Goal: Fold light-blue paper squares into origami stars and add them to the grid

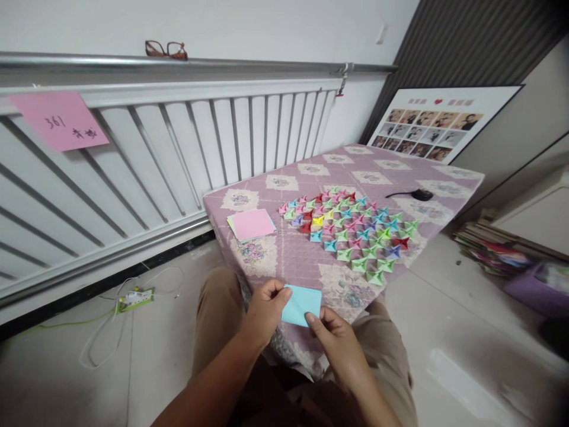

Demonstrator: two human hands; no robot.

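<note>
A light blue sheet of folded paper (301, 305) is held between my two hands just above the near corner of the table. My left hand (265, 309) pinches its upper left corner, thumb on top. At the lower right corner, my right hand (336, 339) grips it between thumb and fingers. Beyond the hands, several small folded paper pieces (355, 225) in green, pink, blue, red and yellow stand in slanted rows on the tablecloth. To their left lies a stack of square paper (254, 225) with a pink sheet on top.
The table (284, 184) wears a purple floral cloth. A white radiator (178, 148) runs along the wall, with glasses (166, 50) on the pipe above. A black object with a cord (421, 194) lies at the right. A power strip (136, 299) is on the floor.
</note>
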